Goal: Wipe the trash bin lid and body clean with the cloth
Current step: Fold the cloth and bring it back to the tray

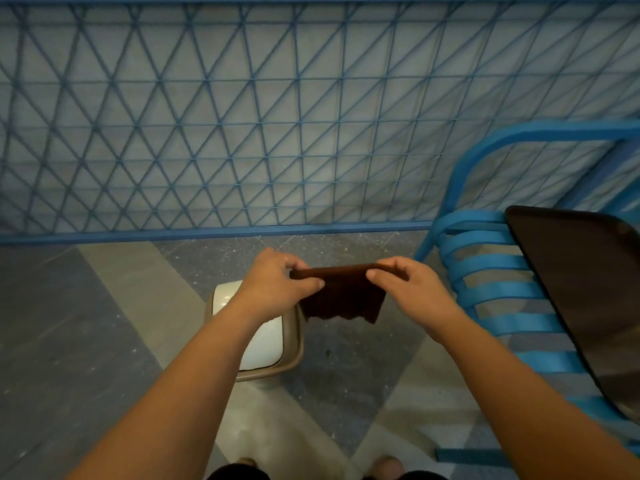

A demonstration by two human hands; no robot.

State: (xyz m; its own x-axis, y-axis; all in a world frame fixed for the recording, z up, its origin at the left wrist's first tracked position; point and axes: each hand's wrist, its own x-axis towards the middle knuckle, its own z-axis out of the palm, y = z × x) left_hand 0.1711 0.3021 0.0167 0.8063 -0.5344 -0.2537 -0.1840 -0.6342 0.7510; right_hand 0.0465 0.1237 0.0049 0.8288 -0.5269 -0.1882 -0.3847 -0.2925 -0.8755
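A dark brown cloth (343,296) hangs folded between my two hands, stretched along its top edge. My left hand (277,282) pinches its left corner and my right hand (401,282) pinches its right corner. Below them on the floor stands a small trash bin (294,355) with a beige body and a white lid (266,344). My left forearm covers part of the lid. The cloth is held in the air above the bin's right side and does not touch it.
A blue metal lattice railing (242,133) runs across in front of me. To the right stands a blue strap chair (502,289) with a dark flat panel (588,289) lying on its seat. The floor is grey and beige tile (104,323). My feet show at the bottom edge.
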